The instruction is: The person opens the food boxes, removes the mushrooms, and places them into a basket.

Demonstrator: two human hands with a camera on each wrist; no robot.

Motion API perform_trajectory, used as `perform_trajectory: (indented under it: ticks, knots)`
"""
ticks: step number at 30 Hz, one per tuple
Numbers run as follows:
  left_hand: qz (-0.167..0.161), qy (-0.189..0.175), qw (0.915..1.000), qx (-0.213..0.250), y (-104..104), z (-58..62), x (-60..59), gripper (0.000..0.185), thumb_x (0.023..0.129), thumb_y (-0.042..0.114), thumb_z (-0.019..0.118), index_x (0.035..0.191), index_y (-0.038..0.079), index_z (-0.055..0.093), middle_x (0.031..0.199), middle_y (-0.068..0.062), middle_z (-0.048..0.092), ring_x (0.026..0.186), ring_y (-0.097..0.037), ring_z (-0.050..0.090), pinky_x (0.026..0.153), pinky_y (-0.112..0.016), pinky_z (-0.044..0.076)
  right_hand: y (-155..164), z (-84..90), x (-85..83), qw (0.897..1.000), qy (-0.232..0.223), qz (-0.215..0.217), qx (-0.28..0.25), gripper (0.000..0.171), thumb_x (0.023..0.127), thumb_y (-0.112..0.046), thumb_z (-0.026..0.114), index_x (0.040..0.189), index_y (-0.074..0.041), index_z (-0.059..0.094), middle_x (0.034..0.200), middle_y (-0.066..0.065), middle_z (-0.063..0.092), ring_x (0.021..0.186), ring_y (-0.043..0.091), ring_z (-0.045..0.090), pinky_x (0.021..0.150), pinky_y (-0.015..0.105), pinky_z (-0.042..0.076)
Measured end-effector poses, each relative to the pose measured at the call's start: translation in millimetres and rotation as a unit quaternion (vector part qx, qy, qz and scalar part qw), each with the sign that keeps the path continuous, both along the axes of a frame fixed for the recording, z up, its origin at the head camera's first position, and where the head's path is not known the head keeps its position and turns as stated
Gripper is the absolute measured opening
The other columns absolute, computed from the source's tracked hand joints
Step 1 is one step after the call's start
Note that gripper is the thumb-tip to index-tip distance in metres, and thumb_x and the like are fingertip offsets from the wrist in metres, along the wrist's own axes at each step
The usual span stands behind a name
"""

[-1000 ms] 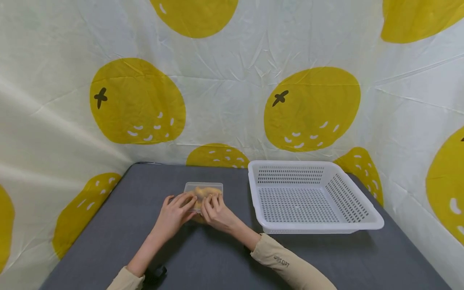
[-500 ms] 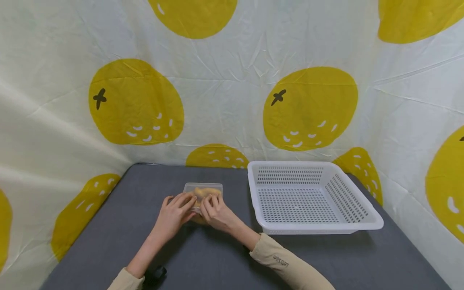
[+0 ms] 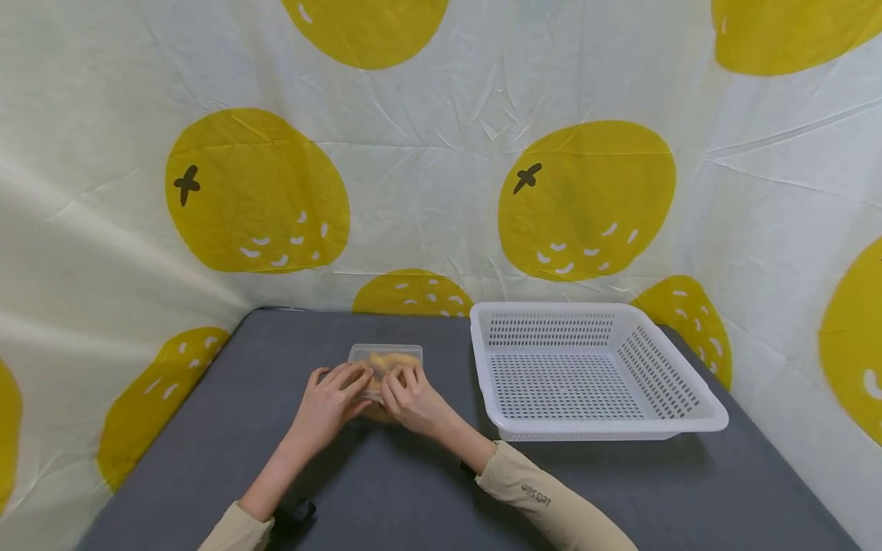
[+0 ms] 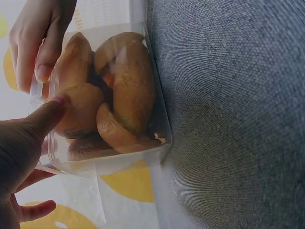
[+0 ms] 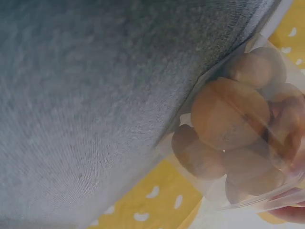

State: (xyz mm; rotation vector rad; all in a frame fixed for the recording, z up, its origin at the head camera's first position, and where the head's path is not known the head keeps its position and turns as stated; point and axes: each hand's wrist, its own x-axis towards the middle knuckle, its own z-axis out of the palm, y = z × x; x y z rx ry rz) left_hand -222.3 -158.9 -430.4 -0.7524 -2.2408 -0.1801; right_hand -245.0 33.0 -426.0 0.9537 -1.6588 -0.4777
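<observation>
Cream backdrop cloth (image 3: 441, 191) with yellow fruit print; dark grey tabletop (image 3: 386, 497).

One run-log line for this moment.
left hand: grips clear pastry box | right hand: grips same box | box: on grey table | white basket: right of box

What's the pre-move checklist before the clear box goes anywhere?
1. Left hand on clear box: ok, fingertips on the near edge.
2. Right hand on box: ok, fingers at the same edge.
3. Lid sealed: cannot tell.
4. Pastries contained: ok, all inside the walls.
5. White basket free of contents: ok.
6. Box resting on grey table: ok.
</observation>
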Motion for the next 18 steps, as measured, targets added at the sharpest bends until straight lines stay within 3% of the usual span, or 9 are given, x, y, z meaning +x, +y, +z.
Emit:
perform_trajectory:
  ticks: [7,18]
  knots:
    - [-0.001,-0.023,0.9996,0.017,0.0,1.4,2.1,0.047,0.064,0.031,0.077,0.106,0.013,0.067,0.108,-0.006,0.063,0.099,-0.022,0.058,0.078,-0.047,0.042,0.3,-9.6,-0.8,0.998,-0.057,-0.01,-0.018,0.043,0.097,-0.025,0.022,0.088,-0.008,0.061,0.085,0.007,0.063,0.07,0.021,0.057,0.066,0.033,0.051]
    - [-0.014,-0.033,0.9992,0.014,-3.2,5.7,0.1,0.049,0.064,0.033,0.077,0.108,0.014,0.066,0.107,-0.005,0.063,0.098,-0.022,0.058,0.078,-0.047,0.042,4.0,-8.7,0.0,0.99,-0.118,0.0,-0.076,0.034,0.092,-0.037,0.042,0.096,-0.01,0.063,0.091,0.005,0.061,0.08,0.021,0.057,0.071,0.033,0.049]
